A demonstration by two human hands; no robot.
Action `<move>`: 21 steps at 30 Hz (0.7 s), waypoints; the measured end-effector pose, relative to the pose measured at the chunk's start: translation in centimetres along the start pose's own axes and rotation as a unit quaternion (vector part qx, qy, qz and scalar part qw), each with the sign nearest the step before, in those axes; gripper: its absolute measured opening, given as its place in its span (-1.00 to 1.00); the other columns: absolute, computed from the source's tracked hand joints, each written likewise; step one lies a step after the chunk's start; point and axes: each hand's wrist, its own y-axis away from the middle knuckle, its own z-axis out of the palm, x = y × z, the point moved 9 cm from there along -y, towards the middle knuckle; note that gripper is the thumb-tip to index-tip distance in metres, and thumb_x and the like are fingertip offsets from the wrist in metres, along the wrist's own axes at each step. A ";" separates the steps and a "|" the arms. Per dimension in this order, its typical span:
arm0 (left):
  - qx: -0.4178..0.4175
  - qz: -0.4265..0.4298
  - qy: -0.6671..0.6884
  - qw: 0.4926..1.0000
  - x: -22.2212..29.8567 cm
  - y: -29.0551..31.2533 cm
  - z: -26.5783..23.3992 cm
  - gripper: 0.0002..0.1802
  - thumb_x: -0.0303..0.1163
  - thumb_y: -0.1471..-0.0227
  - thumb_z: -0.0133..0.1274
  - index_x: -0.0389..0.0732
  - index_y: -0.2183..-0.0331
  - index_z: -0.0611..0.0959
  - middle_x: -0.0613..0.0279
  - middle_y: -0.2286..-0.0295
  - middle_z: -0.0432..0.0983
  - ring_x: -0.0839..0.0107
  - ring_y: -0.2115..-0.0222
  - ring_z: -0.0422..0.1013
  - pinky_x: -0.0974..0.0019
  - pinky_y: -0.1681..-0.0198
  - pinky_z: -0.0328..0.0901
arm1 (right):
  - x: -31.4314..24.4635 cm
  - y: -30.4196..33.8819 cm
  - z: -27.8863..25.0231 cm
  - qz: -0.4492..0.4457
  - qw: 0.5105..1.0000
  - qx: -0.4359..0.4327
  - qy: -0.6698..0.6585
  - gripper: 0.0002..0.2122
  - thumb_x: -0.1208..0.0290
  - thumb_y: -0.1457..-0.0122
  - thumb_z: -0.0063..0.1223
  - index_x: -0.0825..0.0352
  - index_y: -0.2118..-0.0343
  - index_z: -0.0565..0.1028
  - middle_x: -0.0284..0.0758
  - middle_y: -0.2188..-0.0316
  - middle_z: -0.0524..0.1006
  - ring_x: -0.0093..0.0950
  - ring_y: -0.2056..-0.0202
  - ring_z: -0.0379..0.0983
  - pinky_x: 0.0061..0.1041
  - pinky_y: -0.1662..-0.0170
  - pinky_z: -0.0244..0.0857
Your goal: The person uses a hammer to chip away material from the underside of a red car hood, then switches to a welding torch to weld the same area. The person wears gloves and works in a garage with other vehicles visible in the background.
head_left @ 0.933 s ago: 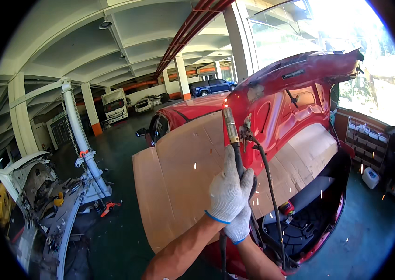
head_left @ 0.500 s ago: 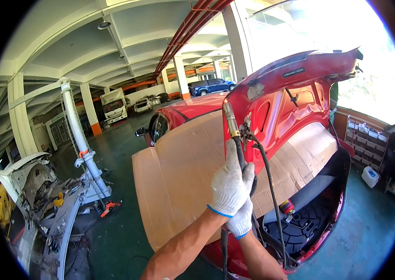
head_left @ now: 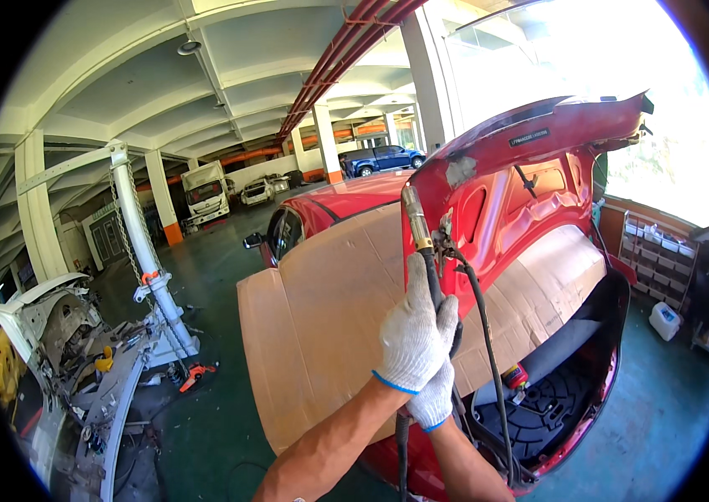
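Observation:
My left hand (head_left: 411, 339), in a white knit glove with a blue cuff, wraps round the black handle of a welding torch (head_left: 418, 219). The torch points up, its silver nozzle and brass collar in front of the raised red trunk lid (head_left: 530, 142). Just below and behind it, my right hand (head_left: 433, 391), gloved alike, is closed on the same handle and partly hidden by the left. Beside the nozzle, a dark clamp (head_left: 444, 233) sits at the lid's edge, with a black cable (head_left: 488, 335) hanging down from it.
Brown cardboard (head_left: 321, 309) covers the red car's rear. A red canister (head_left: 515, 375) lies in the open trunk. To the left stand a stripped car body (head_left: 61, 335) and a pulling post with chains (head_left: 141, 226). A white jug (head_left: 664, 320) and a bin rack (head_left: 657, 251) are at right.

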 end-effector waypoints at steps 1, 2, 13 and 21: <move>0.002 0.002 0.000 1.000 0.0 0.0 0.0 -0.10 -0.22 -0.12 0.24 -0.43 -0.31 0.19 0.00 0.42 0.65 -0.01 0.45 0.61 0.04 0.39 0.48 | 0.1 0.0 -0.1 0.005 1.000 0.006 -0.015 -0.40 0.48 -0.04 0.41 0.41 -0.13 0.35 -0.19 0.05 0.59 -0.41 0.03 0.54 -0.38 -0.04 0.42; 0.003 0.004 0.000 1.000 0.1 0.1 0.1 -0.10 -0.22 -0.12 0.24 -0.43 -0.31 0.19 0.02 0.43 0.65 0.01 0.46 0.61 0.04 0.39 0.48 | 0.4 0.0 -0.2 0.008 1.000 0.005 -0.008 -0.40 0.48 -0.03 0.42 0.41 -0.13 0.35 -0.19 0.05 0.59 -0.41 0.03 0.54 -0.38 -0.04 0.42; 0.002 0.010 -0.010 1.000 0.0 0.1 0.3 -0.09 -0.24 -0.13 0.23 -0.43 -0.32 0.17 0.05 0.42 0.65 0.03 0.47 0.61 0.05 0.40 0.49 | 1.1 -0.2 -0.5 -0.004 1.000 0.002 0.019 -0.40 0.44 -0.04 0.42 0.41 -0.12 0.35 -0.16 0.05 0.59 -0.40 0.03 0.55 -0.38 -0.04 0.42; 0.005 0.010 -0.001 1.000 -0.2 0.0 0.3 -0.09 -0.24 -0.13 0.23 -0.44 -0.32 0.17 -0.01 0.41 0.65 0.02 0.45 0.62 0.05 0.40 0.49 | -1.4 0.0 0.6 -0.019 0.997 -0.017 0.077 -0.42 0.48 -0.07 0.39 0.40 -0.14 0.34 -0.16 0.01 0.57 -0.40 0.00 0.53 -0.36 -0.06 0.42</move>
